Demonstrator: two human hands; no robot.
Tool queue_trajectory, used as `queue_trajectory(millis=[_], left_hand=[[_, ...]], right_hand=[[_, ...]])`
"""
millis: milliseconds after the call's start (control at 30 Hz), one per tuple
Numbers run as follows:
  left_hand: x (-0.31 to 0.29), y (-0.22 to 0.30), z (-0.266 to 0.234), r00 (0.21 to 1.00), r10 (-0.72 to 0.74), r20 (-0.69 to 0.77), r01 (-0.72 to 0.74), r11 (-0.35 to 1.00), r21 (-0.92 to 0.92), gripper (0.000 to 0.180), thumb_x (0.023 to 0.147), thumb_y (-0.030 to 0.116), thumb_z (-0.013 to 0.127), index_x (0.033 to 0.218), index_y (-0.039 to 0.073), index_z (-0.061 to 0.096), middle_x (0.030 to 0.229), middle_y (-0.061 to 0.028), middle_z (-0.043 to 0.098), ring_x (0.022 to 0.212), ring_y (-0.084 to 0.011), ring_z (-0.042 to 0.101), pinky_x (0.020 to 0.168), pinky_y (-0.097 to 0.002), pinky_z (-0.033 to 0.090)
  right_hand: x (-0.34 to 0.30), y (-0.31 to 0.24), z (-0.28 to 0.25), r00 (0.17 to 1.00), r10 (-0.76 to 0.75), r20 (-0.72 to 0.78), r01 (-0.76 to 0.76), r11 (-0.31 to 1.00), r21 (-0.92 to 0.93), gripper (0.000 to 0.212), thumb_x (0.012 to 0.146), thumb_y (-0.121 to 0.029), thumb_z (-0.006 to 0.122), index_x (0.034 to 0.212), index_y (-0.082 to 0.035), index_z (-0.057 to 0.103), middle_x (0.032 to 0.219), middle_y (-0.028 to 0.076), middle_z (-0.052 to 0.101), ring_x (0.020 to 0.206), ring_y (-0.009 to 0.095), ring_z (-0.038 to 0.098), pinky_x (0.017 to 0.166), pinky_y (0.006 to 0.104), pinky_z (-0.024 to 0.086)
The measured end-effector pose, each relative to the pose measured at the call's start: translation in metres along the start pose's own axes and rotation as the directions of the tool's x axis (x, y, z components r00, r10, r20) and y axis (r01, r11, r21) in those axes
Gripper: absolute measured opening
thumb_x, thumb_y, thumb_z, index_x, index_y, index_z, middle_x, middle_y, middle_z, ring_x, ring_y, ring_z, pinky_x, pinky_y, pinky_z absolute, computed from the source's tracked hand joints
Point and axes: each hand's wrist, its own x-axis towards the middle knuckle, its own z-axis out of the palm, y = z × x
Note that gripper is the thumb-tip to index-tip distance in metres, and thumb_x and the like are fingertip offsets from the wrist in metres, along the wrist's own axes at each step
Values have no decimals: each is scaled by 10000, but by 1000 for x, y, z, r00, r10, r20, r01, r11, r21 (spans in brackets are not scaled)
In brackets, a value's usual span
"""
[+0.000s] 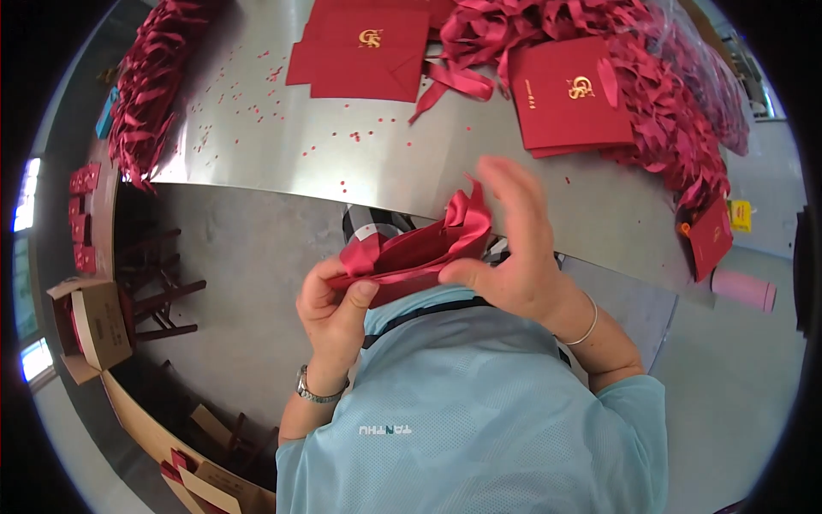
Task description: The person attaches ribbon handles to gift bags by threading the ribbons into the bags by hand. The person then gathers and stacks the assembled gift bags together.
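Note:
A red paper gift bag (402, 289) with its mouth spread is in front of my body, below the table's near edge. My left hand (330, 304) pinches its left end, thumb on the near side and fingers behind. Red ribbon (467, 218) loops up from the bag's right end, and another ribbon bow lies at the left by my fingers. My right hand (518, 248) is open at the right end. Its thumb lies against or just by the bag's edge, and its fingers stretch upward, slightly blurred, past the ribbon. The inside of the bag is mostly hidden.
A metal table (274, 154) with scattered red paper dots spans the far side. On it lie flat red bags (368, 51), a stack of red bags (569, 103) and heaps of ribbon (668, 120). A pink bottle (743, 289) is at right; cardboard boxes (107, 330) stand left.

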Motion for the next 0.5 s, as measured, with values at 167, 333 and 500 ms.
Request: queue_trajectory(millis=[167, 333, 500], left_hand=[[-1, -2, 1, 973, 139, 182, -156, 985, 80, 213, 834, -10, 701, 1019, -11, 595, 1062, -114, 652, 959, -167, 606, 864, -303, 478], [-3, 1, 2, 962, 92, 257, -130, 983, 132, 225, 821, -10, 718, 1005, -15, 589, 1060, -130, 657, 956, -169, 614, 861, -302, 481], [-4, 5, -3, 939, 84, 333, -171, 955, 241, 209, 827, -8, 710, 992, -11, 583, 1000, -129, 680, 852, -161, 646, 767, -295, 517]], right_hand=[[-21, 21, -26, 987, 90, 137, -122, 962, 244, 843, 771, -461, 748, 1370, 24, 406, 1356, 215, 444, 1228, 359, 458, 1024, 403, 390], [-23, 29, -43, 981, -62, 183, 23, 977, 210, 453, 804, -460, 712, 962, -41, 637, 773, 53, 577, 700, 238, 510, 675, 349, 429], [-24, 27, -56, 954, -16, 300, -87, 941, 327, 346, 797, -402, 728, 853, -76, 629, 729, 38, 572, 656, 225, 509, 630, 339, 422]])
